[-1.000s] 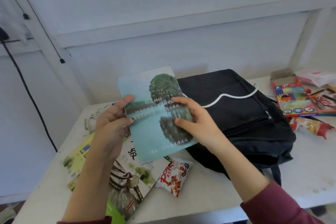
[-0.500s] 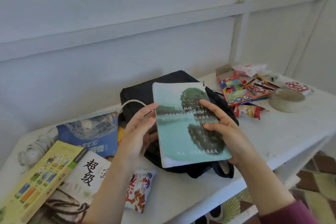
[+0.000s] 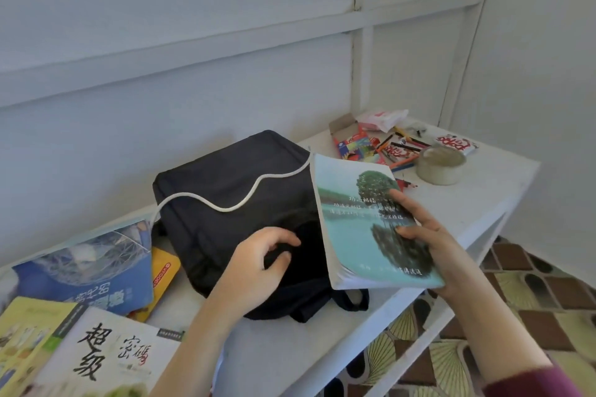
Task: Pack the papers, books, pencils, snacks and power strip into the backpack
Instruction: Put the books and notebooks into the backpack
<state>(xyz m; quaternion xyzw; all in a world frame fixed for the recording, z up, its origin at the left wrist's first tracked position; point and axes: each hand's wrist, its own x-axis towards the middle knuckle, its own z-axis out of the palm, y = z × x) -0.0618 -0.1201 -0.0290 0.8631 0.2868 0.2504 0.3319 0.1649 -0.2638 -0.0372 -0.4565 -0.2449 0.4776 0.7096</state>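
A black backpack (image 3: pixel 232 203) lies flat on the white table (image 3: pixel 477 203), with a white cord (image 3: pixel 238 206) draped across it. My right hand (image 3: pixel 419 232) holds a teal book with a tree on its cover (image 3: pixel 364 229) above the backpack's right edge. My left hand (image 3: pixel 258 264) rests on the backpack's near part, fingers curled into the dark fabric around its opening. Several books lie at the left: a blue one (image 3: pixel 90 267), a yellow one (image 3: pixel 164 274) and a white one with black characters (image 3: pixel 106 354).
At the far right corner of the table sit a coloured pencil box (image 3: pixel 354 145), loose pencils (image 3: pixel 403 142), snack packets (image 3: pixel 454 142) and a roll of tape (image 3: pixel 440 164). The wall stands close behind. A patterned floor shows beyond the table's right edge.
My left hand let go of the teal book and dropped onto the backpack. My right hand carried the book to the right, clear of the bag. The view swung right.
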